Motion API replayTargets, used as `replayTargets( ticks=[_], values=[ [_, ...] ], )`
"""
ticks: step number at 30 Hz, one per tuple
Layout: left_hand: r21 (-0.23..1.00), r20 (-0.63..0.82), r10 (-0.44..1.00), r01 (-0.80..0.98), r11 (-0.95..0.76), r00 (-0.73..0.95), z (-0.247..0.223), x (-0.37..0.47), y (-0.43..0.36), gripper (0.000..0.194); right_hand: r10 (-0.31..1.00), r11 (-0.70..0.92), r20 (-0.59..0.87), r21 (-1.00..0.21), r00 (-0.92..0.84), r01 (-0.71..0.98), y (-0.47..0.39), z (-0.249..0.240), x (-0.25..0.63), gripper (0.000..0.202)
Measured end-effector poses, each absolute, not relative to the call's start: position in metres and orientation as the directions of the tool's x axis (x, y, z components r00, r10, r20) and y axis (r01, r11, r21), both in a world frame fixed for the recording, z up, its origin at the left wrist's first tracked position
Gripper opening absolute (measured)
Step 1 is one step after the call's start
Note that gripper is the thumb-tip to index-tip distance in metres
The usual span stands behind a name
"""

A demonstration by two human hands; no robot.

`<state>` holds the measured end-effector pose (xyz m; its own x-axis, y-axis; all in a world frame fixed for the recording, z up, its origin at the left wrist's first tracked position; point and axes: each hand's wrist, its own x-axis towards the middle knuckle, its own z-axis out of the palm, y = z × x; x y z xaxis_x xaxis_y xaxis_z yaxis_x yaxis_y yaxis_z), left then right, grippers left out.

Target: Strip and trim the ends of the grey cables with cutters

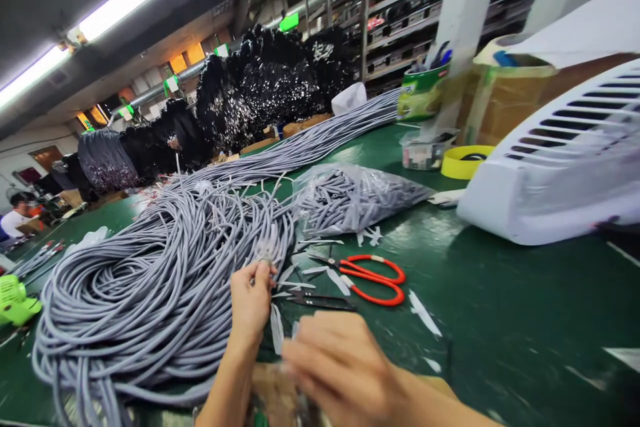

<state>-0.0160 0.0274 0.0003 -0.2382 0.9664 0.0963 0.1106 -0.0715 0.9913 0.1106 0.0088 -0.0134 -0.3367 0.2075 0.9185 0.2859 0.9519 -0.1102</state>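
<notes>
My left hand [253, 295] is closed at the right edge of a big coil of grey cables [165, 273], its fingertips pinched on something small that I cannot make out. Nearer to me, my right hand [340, 363] is smeared by motion, its fingers bent; whether it holds anything is hidden. Red-handled scissors [375, 277] lie on the green table beyond my right hand, with small black snips [320, 300] beside them. Scraps of pale strip [424, 313] are scattered around. Behind the scissors rests a clear bag of short grey pieces [350, 200].
A white slatted appliance [560, 167] stands on the right of the green table [500, 293]. Near it are yellow tape [466, 161], a clear tub [425, 149] and a green can [423, 93]. A lime-green device [17, 300] sits far left. A person [17, 217] is in the distance.
</notes>
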Motion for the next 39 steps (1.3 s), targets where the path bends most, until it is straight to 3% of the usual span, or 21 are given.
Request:
replayTargets(
  ticks=[4,6,15,23,28,32,36,39],
  values=[
    [0.996,0.085,0.996,-0.008,-0.086,-0.036,0.007,-0.015,0.021,0.046,0.453,0.815,0.877,-0.335,-0.160,0.472,0.028,-0.015,0.113,0.027],
    [0.995,0.088,0.996,-0.043,-0.088,0.005,0.010,-0.014,0.017,0.047,0.513,0.771,0.849,-0.390,-0.128,0.503,0.036,-0.016,0.115,0.027],
    [0.995,0.061,0.995,-0.082,-0.055,0.073,0.006,-0.011,0.015,0.048,0.567,0.789,0.813,-0.489,-0.132,0.373,0.033,-0.015,0.115,0.026],
    [0.978,0.047,0.993,-0.207,-0.024,0.106,0.008,-0.014,0.013,0.043,0.606,0.764,0.781,-0.518,-0.150,0.385,0.035,-0.014,0.114,0.029],
    [0.987,0.085,0.994,-0.141,-0.074,0.072,0.006,-0.011,0.013,0.043,0.683,0.716,0.717,-0.618,-0.140,0.325,0.031,-0.011,0.112,0.031],
    [0.988,0.152,0.988,0.029,-0.152,0.003,0.004,-0.006,0.012,0.044,0.762,0.642,0.634,-0.711,-0.131,0.287,0.031,-0.009,0.111,0.036],
    [0.957,0.211,0.978,0.202,-0.206,-0.001,0.002,-0.003,0.009,0.042,0.707,0.687,0.701,-0.648,-0.097,0.329,0.033,-0.008,0.114,0.035],
    [0.930,0.260,0.964,0.286,-0.233,-0.060,-0.001,-0.005,0.013,0.035,0.523,0.808,0.845,-0.447,-0.117,0.384,0.026,-0.009,0.115,0.029]
  ],
)
